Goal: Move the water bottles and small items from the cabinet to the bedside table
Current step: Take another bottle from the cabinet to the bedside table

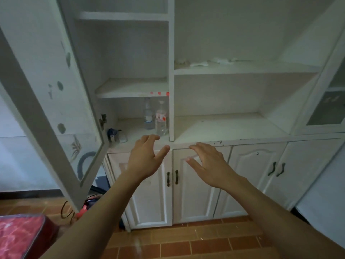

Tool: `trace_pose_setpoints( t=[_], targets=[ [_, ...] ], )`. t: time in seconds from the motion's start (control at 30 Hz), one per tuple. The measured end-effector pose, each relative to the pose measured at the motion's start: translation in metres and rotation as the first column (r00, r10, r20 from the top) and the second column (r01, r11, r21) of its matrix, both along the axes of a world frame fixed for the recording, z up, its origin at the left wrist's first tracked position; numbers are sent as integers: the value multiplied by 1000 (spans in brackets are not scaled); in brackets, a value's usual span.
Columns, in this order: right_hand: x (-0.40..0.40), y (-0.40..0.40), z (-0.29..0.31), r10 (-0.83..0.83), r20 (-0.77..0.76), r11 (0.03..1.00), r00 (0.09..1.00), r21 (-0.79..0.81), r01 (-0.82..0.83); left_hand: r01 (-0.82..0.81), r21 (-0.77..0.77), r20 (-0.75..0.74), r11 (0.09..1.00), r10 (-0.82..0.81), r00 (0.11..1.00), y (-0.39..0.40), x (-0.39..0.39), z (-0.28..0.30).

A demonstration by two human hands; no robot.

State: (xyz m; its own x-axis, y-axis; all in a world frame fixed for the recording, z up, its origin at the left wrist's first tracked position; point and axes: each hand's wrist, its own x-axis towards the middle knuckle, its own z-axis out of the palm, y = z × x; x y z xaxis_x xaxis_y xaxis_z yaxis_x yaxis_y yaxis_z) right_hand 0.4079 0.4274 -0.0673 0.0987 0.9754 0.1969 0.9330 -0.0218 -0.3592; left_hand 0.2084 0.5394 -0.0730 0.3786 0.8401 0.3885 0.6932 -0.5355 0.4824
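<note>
Two bare forearms and hands, seen from above.

The left hand and right hand are both uncovered: no gloves, no rings, no watch or bracelet on either wrist. Both forearms are bare along all of their visible length, down to the bottom edge of the view, and no sleeve or cuff shows anywhere. The fingers are slim, with short, plain nails, visible on the right thumb and on the left fingertips. The edges of the fingers are slightly blurred, so finer marks on them cannot be made out.
</note>
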Motion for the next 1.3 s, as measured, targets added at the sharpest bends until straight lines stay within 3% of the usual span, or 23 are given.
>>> trace_pose_setpoints(
  t=[0.23, 0.5, 1.0, 1.3],
  targets=[
    [2, 91, 4, -59, 13, 998, 998, -25, 59, 32, -65, 62, 997, -28, 998, 92, 21, -23],
    [25, 165, -15, -119, -92, 993, 989, -36, 117, 25, -63, 42, 998, -22, 999, 171, 50, -40],
    [106, 276, -51, 30, -41, 995, 999, -99, -34, -99, -28, -106, 995, 96, 990, 273, 103, -51],
    [122, 313, -60, -16, -55, 990, 998, -141, 8, -150, -114, -29, 982, 148, 989, 326, 119, -59]
  ],
)
